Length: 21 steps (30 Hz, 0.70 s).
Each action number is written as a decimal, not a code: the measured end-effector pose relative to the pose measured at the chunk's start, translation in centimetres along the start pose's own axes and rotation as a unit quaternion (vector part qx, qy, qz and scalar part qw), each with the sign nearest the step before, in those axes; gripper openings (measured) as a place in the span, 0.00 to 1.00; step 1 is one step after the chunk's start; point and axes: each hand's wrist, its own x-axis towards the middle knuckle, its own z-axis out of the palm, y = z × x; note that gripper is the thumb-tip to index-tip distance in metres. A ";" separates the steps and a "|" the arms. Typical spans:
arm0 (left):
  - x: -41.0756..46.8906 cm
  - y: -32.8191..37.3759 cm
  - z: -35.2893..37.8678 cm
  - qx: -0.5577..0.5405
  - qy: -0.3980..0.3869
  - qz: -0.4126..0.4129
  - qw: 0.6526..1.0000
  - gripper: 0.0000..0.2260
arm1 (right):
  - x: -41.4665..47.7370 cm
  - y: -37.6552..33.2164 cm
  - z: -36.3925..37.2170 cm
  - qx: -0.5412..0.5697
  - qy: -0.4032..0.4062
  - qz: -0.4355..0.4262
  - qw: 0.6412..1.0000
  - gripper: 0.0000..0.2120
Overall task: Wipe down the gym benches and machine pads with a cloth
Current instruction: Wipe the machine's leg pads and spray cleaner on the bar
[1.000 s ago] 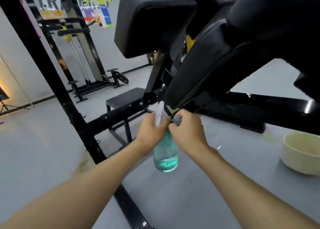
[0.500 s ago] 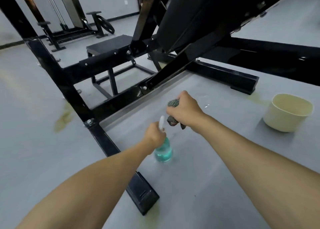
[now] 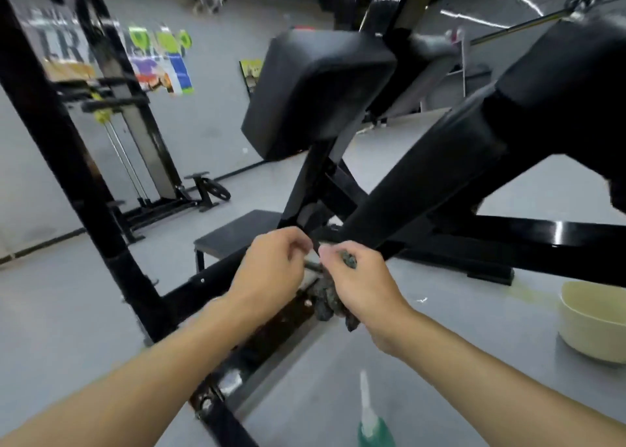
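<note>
Two hands below the slanted machine pad (image 3: pixel 423 192)
Right hand (image 3: pixel 364 285) grips the grey cloth (image 3: pixel 325 299) (bunched, hanging); left hand (image 3: pixel 271 268) curls beside it, grasp unclear. Spray bottle (image 3: pixel 372 428) stands on the floor (image 3: pixel 67 311).

The frame (image 3: pixel 72 175) is glossy black metal. The pad (image 3: pixel 315 91) looks matt and smooth, like leather. The cloth (image 3: pixel 325 302) is rough grey fabric. The bottle (image 3: pixel 374 434) is translucent green plastic.

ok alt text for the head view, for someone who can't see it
A person's right hand grips a dark grey cloth before a black padded gym machine, the left hand curled close beside it. A green spray bottle stands on the grey floor below; a cream tub sits at right.
</note>
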 end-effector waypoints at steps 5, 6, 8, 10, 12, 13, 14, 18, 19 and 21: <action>3.4 5.1 -10.0 0.113 0.130 0.195 0.966 0.10 | 5.3 -5.5 2.8 0.179 0.049 0.035 0.982 0.25; 4.1 6.0 -11.4 0.152 0.140 0.233 0.950 0.09 | 6.0 -6.6 2.9 0.182 0.081 0.031 0.979 0.27; 5.2 7.7 -13.2 0.219 0.168 0.287 0.917 0.10 | 6.4 -8.6 3.1 0.193 0.151 0.015 0.969 0.25; 6.7 9.3 -14.3 0.256 0.179 0.313 0.897 0.17 | 7.1 -9.0 2.7 0.218 0.217 -0.018 0.952 0.20; 8.3 10.7 -14.8 0.272 0.143 0.311 0.899 0.20 | 7.5 -9.5 2.6 0.221 0.279 -0.097 0.929 0.17; 9.0 11.4 -14.8 0.268 0.113 0.301 0.908 0.19 | 7.8 -9.8 2.4 0.216 0.315 -0.136 0.914 0.15; 9.8 12.0 -14.5 0.264 0.086 0.285 0.917 0.18 | 8.6 -10.1 2.0 0.212 0.353 -0.164 0.896 0.13; 11.4 11.8 -12.5 0.287 0.084 0.250 0.921 0.20 | 11.8 -12.2 0.3 0.307 0.422 -0.200 0.829 0.16; 11.6 11.4 -12.0 0.287 0.103 0.252 0.918 0.21 | 12.5 -12.6 0.1 0.321 0.420 -0.209 0.823 0.18; 11.9 10.9 -11.4 0.270 0.137 0.260 0.917 0.22 | 13.5 -12.8 0.2 0.319 0.426 -0.240 0.812 0.19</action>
